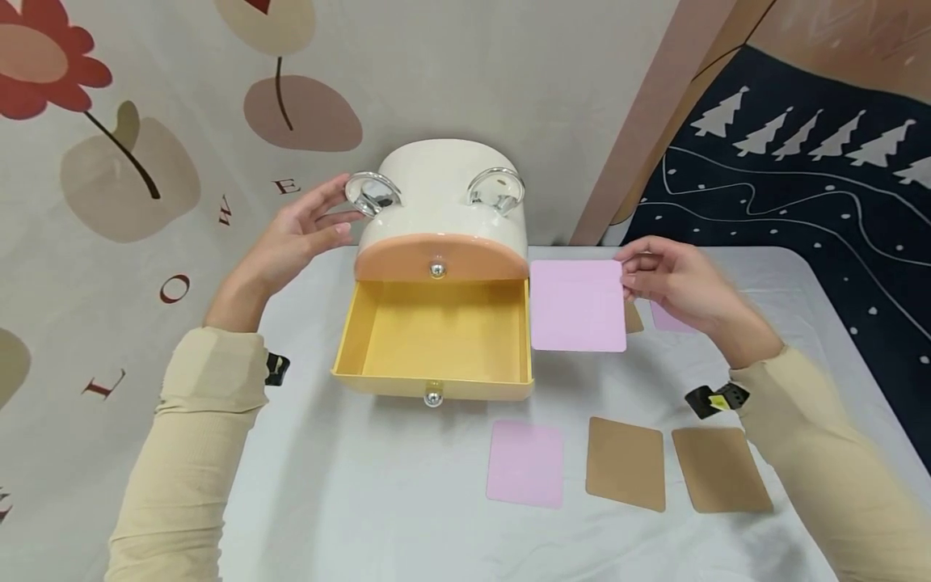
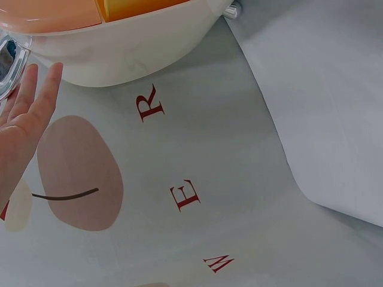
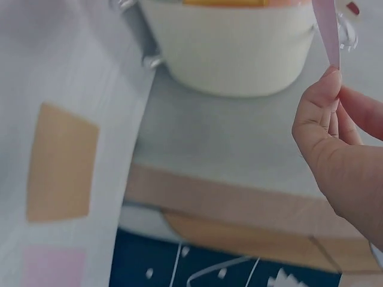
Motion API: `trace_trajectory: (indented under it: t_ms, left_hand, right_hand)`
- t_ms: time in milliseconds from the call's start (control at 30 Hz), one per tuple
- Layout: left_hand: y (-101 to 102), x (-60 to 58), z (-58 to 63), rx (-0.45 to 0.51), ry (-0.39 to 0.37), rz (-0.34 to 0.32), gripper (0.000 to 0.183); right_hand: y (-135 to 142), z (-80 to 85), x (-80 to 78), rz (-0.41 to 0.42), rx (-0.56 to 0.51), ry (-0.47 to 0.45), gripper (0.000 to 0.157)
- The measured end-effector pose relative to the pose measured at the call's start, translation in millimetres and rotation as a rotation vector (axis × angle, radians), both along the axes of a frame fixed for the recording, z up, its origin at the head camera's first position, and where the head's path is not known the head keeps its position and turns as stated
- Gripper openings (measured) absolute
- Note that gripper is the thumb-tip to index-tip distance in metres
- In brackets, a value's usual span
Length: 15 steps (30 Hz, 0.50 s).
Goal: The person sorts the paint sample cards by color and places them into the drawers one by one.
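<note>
A cream storage box [image 1: 451, 190] with clear ear-shaped pieces stands at the back of the white table. Its yellow lower drawer [image 1: 436, 347] is pulled out, while the orange upper drawer front [image 1: 407, 260] is closed. My left hand [image 1: 294, 238] is at the left ear [image 1: 372, 194], fingers extended; the left wrist view shows the fingers [image 2: 45, 98] straight beside it. To the right of the drawer, my right hand [image 1: 680, 287] pinches a square pink card [image 1: 578, 305] by its edge, raised above the table. Edge-on, that card [image 3: 327, 27] appears between thumb and fingers in the right wrist view.
On the table in front lie a pink card [image 1: 525, 465], a brown card [image 1: 625, 465] and another brown card [image 1: 722, 470]. Behind the right hand, a brown card [image 1: 634, 318] and a pink card [image 1: 671, 317] are partly hidden. A printed curtain [image 1: 567, 105] hangs behind the box.
</note>
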<state>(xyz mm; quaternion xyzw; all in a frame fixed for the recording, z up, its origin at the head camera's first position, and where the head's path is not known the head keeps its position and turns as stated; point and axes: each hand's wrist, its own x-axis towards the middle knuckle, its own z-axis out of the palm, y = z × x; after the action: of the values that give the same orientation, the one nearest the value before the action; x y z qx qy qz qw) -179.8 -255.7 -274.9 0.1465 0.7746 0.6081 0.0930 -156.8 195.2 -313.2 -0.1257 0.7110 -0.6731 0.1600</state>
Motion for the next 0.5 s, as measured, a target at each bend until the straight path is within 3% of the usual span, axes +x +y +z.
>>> trace_trajectory:
  t_ms: [233, 500]
  left_hand:
    - [0, 0.6, -0.3, -0.021, 0.006, 0.008, 0.06]
    - [0, -0.1, -0.2, -0.046, 0.012, 0.008, 0.06]
  right_hand:
    - [-46, 4.7, -5.2, 0.065, 0.003, -0.03, 0.02]
    - [-94, -2.4, -2.6, 0.075, 0.108, -0.071, 0.022]
